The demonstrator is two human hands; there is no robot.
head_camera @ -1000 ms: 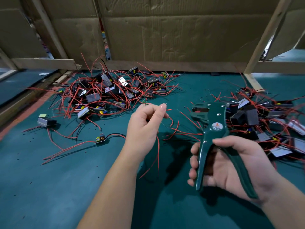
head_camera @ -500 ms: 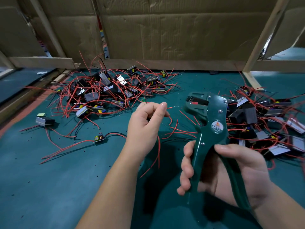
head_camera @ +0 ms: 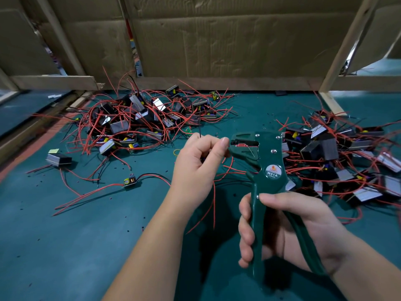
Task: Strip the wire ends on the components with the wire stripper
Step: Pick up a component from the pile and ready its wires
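Left hand [head_camera: 200,164] is up over the mat [head_camera: 86,235], fingers curled, thumb and forefinger pinched tight on a wire [head_camera: 214,205]. The red length trails down from under the fist. A short black end [head_camera: 199,129] pokes up out of the top of the grip. The thumb tip sits right against the head of the stripper [head_camera: 268,157].

Right hand [head_camera: 297,227] is wrapped round the stripper's two green handles, fingers over the front one, thumb laid across the top. The tool stands nearly upright, head turned left toward the pinched wire, "W01A" label facing us. Something red shows in the mouth of the head; whether that is the wire end, I cannot tell.

Just out from the left hand lies a small board [head_camera: 129,182] with a yellow coil, its red and black leads spread flat. Farther left sits a lone block [head_camera: 58,159].

Beyond the left hand, the left pile [head_camera: 141,118]: dark components tangled in red wire. Behind the stripper, the right pile [head_camera: 338,153], the same mix.

Small dark specks dot the mat. Cardboard [head_camera: 227,40] walls off the back, framed in wooden strips.
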